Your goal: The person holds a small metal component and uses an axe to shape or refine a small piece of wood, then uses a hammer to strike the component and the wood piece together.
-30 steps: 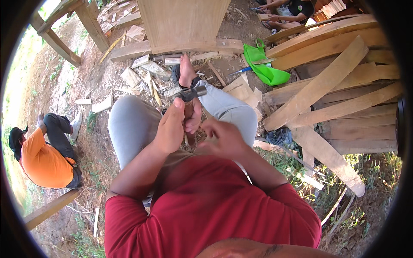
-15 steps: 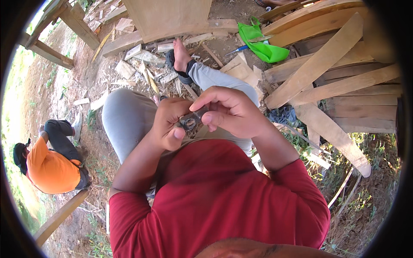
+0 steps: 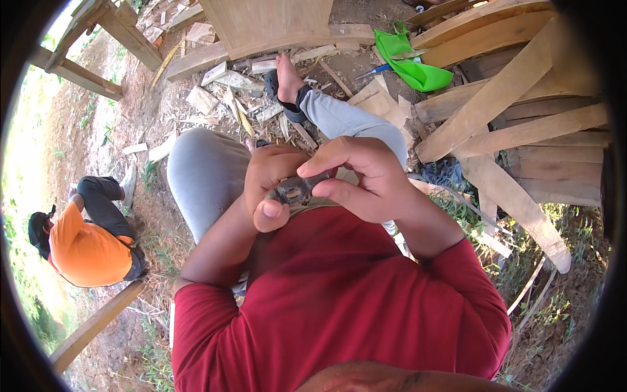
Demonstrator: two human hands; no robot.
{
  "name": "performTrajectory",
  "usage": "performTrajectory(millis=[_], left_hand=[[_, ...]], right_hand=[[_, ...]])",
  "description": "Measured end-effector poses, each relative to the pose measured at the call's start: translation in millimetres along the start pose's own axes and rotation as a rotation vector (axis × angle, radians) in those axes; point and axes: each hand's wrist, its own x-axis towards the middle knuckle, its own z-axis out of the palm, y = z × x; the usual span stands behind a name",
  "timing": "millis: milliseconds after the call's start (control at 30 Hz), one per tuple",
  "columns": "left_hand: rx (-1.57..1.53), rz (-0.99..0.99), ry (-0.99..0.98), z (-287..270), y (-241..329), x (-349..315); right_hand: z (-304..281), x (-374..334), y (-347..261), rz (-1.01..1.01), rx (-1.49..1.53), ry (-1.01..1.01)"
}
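Above my lap, both hands hold a small dark, flat metal-looking piece (image 3: 295, 191) with a pale oval hole in it. My left hand (image 3: 269, 186) is closed on one end, its thumb below and its fingers curled over the top. At the other end my right hand (image 3: 366, 175) pinches the piece between thumb and bent forefinger. Fingers cover both ends, so the whole shape and exact kind cannot be made out. My grey trouser leg (image 3: 202, 173) lies bent just beyond my left hand.
Offcuts and shavings (image 3: 232, 85) litter the ground ahead, below an upright wooden panel (image 3: 271, 23). A green bag (image 3: 418, 68) and stacked planks (image 3: 522, 85) are at the right. A person in an orange shirt (image 3: 91, 251) sits at the left, near a wooden beam (image 3: 98, 323).
The view has shifted, so everything sits slightly further right. The dark piece has tilted and its hole shows more plainly; both hands still grip it.
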Motion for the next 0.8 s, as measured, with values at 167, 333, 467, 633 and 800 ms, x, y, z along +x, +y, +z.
performTrajectory(millis=[167, 333, 467, 633, 800], left_hand=[[0.058, -0.019, -0.079, -3, -1, 7], [-0.022, -0.018, -0.059, 5, -1, 5], [0.048, -0.013, -0.084, 0, -6, 13], [-0.013, 0.022, -0.103, 8, 0, 12], [-0.063, 0.039, -0.054, 17, -7, 7]], right_hand=[[6, -15, 14, -0.004, 0.125, 0.096], [-9, 2, -4, -0.038, -0.021, 0.0], [-3, -7, 10, -0.048, 0.149, 0.125], [-8, -14, 19, -0.119, 0.107, 0.056], [-11, -16, 20, -0.083, 0.168, 0.049]])
